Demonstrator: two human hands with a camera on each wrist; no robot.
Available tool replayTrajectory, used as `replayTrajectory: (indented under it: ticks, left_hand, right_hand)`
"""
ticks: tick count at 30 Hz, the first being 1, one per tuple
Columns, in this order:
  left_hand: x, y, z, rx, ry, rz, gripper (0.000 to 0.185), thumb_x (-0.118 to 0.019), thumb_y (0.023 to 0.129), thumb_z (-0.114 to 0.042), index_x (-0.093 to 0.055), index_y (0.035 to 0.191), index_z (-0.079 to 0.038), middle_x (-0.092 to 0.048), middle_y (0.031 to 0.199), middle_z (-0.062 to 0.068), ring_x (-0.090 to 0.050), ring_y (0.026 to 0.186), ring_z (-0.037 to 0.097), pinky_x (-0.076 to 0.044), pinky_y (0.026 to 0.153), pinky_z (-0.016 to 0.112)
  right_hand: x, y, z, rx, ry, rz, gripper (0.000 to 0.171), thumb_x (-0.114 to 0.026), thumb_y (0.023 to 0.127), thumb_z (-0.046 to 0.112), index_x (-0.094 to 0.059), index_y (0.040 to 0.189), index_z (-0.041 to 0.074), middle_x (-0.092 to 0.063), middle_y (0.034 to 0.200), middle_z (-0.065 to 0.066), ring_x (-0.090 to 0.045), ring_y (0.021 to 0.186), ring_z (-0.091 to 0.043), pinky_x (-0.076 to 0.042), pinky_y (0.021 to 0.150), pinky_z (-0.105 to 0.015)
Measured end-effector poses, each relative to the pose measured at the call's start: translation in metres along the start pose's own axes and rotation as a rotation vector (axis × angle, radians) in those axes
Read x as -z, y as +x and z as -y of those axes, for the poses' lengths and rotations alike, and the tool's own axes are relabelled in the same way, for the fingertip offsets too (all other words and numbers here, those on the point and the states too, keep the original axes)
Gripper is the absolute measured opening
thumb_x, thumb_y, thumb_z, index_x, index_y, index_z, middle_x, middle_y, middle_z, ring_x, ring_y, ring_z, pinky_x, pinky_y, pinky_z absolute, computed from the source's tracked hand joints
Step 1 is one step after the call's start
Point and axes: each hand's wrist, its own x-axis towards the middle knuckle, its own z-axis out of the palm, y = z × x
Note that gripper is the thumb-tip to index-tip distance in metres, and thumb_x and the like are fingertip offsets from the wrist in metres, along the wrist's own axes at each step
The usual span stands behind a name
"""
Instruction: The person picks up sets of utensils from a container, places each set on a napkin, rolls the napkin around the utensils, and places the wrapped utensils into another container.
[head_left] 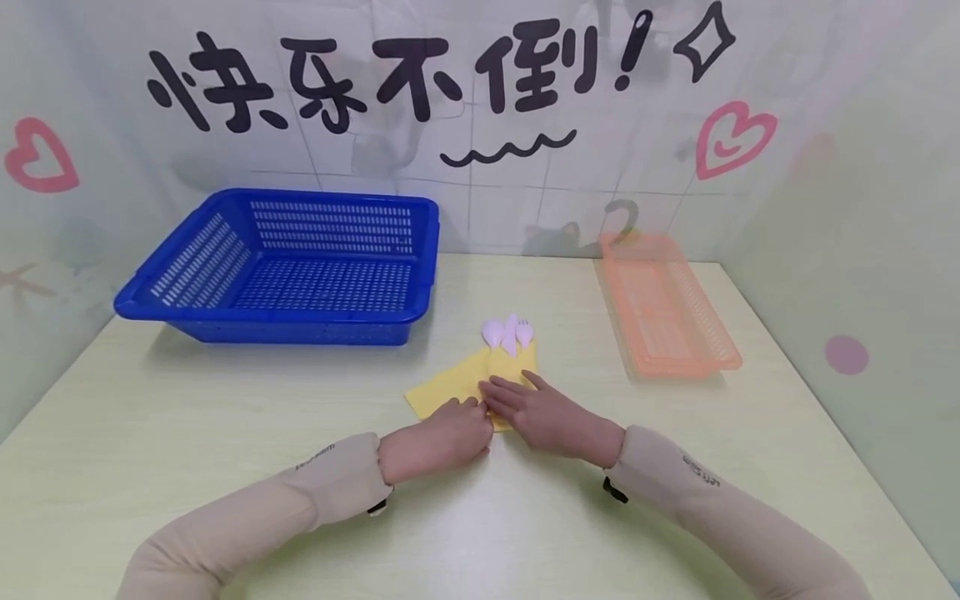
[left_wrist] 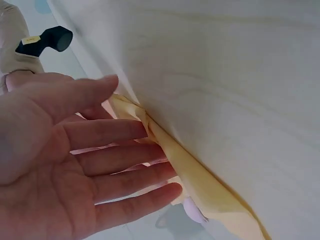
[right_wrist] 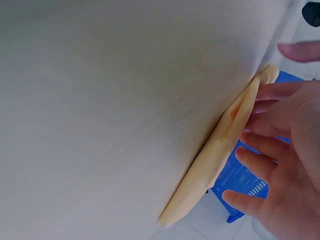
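A yellow cloth napkin (head_left: 453,383) lies on the table, partly folded. On it, a pale lilac spoon (head_left: 492,332), knife (head_left: 510,335) and fork (head_left: 524,332) stick out past the upper edge, side by side; their handles are hidden by cloth. My left hand (head_left: 450,435) touches the napkin's near edge, and the left wrist view shows its fingers (left_wrist: 130,162) extended against the cloth. From the other side my right hand (head_left: 542,417) rests on the folded part, fingers spread and nearly straight. The fingertips of both hands meet near the middle.
A blue slotted basket (head_left: 300,317) stands at the back left of the table (head_left: 225,400). At the back right sits a shallow translucent orange basket (head_left: 671,362). A printed curtain (head_left: 525,200) hangs behind, with side walls left and right.
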Motion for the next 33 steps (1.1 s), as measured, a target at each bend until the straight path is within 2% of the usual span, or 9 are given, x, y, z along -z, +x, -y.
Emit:
replayTrajectory:
  ticks: [3,9,14,23,26,30,33]
  left_hand:
    - [-0.001,0.004,0.001,-0.031,0.056,-0.04,0.01,-0.059,0.084,-0.013,-0.067,0.08,-0.008,-0.063,0.08,0.004,-0.054,0.068,0.017,-0.045,0.055,0.028]
    - [-0.003,0.008,0.008,-0.091,0.152,-0.066,0.01,-0.059,0.084,-0.013,-0.067,0.079,-0.015,-0.062,0.075,-0.001,-0.053,0.065,0.015,-0.044,0.055,0.025]
    - [-0.004,0.01,0.014,-0.133,0.145,-0.101,0.009,-0.061,0.082,-0.01,-0.067,0.077,-0.015,-0.06,0.07,-0.001,-0.052,0.062,0.014,-0.04,0.053,0.024]
    - [-0.004,0.012,0.017,-0.164,0.115,-0.1,0.006,-0.062,0.081,-0.009,-0.066,0.082,-0.014,-0.061,0.075,-0.002,-0.05,0.064,0.013,-0.039,0.054,0.022]
    - [-0.006,0.012,0.015,-0.175,0.152,-0.115,0.009,-0.062,0.082,-0.009,-0.066,0.087,-0.014,-0.062,0.079,-0.002,-0.051,0.066,0.013,-0.04,0.054,0.022]
    - [-0.008,0.012,0.013,-0.194,0.249,-0.161,0.012,-0.062,0.081,-0.009,-0.066,0.092,-0.013,-0.063,0.081,-0.002,-0.052,0.065,0.012,-0.041,0.053,0.02]
    - [-0.009,0.011,0.012,-0.187,0.293,-0.183,0.017,-0.062,0.082,-0.01,-0.063,0.098,-0.01,-0.062,0.087,0.0,-0.052,0.068,0.012,-0.043,0.055,0.021]
  right_hand:
    - [0.002,-0.007,0.002,0.031,-0.055,-0.053,0.039,-0.049,0.087,0.008,-0.051,0.126,0.009,-0.045,0.133,-0.005,-0.039,0.124,-0.019,-0.035,0.096,-0.045]
    - [0.003,-0.01,0.001,0.071,-0.065,-0.074,0.033,-0.053,0.086,0.01,-0.058,0.119,0.012,-0.053,0.126,-0.004,-0.047,0.117,-0.019,-0.041,0.091,-0.043]
    - [0.002,-0.011,0.0,0.089,-0.086,-0.081,0.038,-0.055,0.083,0.007,-0.058,0.119,0.016,-0.052,0.126,-0.004,-0.049,0.115,-0.02,-0.043,0.088,-0.042]
    - [-0.001,-0.011,0.001,0.095,-0.082,-0.138,0.033,-0.055,0.083,0.006,-0.061,0.115,0.014,-0.053,0.122,-0.007,-0.051,0.111,-0.019,-0.045,0.084,-0.038]
    - [-0.001,-0.011,0.001,0.088,-0.07,-0.146,0.032,-0.054,0.083,0.004,-0.062,0.112,0.012,-0.052,0.121,-0.009,-0.051,0.108,-0.018,-0.046,0.082,-0.038]
    - [-0.002,-0.011,0.0,0.093,-0.075,-0.155,0.031,-0.054,0.08,0.002,-0.064,0.108,0.01,-0.052,0.12,-0.009,-0.052,0.106,-0.018,-0.046,0.081,-0.037]
    - [-0.002,-0.011,0.0,0.106,-0.092,-0.178,0.034,-0.053,0.077,0.0,-0.065,0.106,0.011,-0.053,0.117,-0.008,-0.053,0.102,-0.016,-0.046,0.078,-0.034]
